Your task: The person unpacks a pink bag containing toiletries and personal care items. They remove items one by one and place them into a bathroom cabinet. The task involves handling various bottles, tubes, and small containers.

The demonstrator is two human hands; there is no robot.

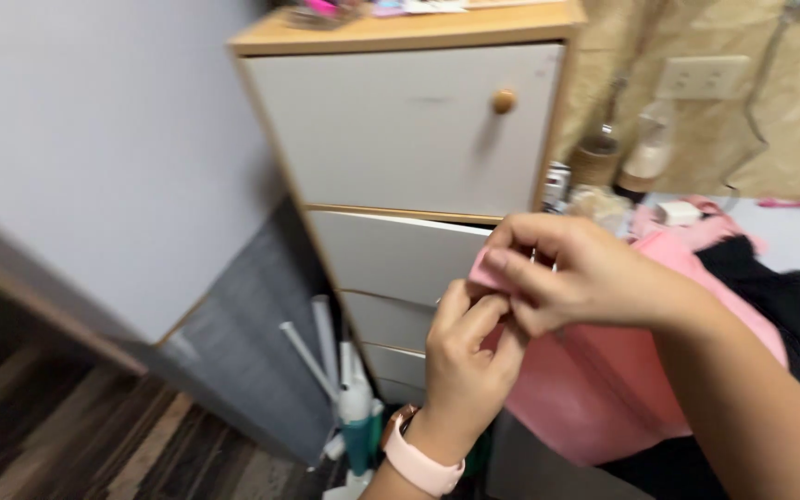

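Hands meet at the middle of the head view, both closed on the corner of a pink cloth (594, 380). The left hand (465, 356), with a pink watch (418, 458) on its wrist, comes up from below and pinches the cloth's edge between thumb and curled fingers. The right hand (571, 273) reaches in from the right, its fingertips pressed together on the same corner just above the left. Below the hands the cloth hangs down and spreads to the right over a black garment (789, 315). Behind the hands stands a white cabinet (400, 130) with a wooden top and a round wooden knob (505, 101), its lower drawers partly hidden. A white and teal appliance (356, 417) leans by the cabinet's foot on dark wood flooring (57, 435).
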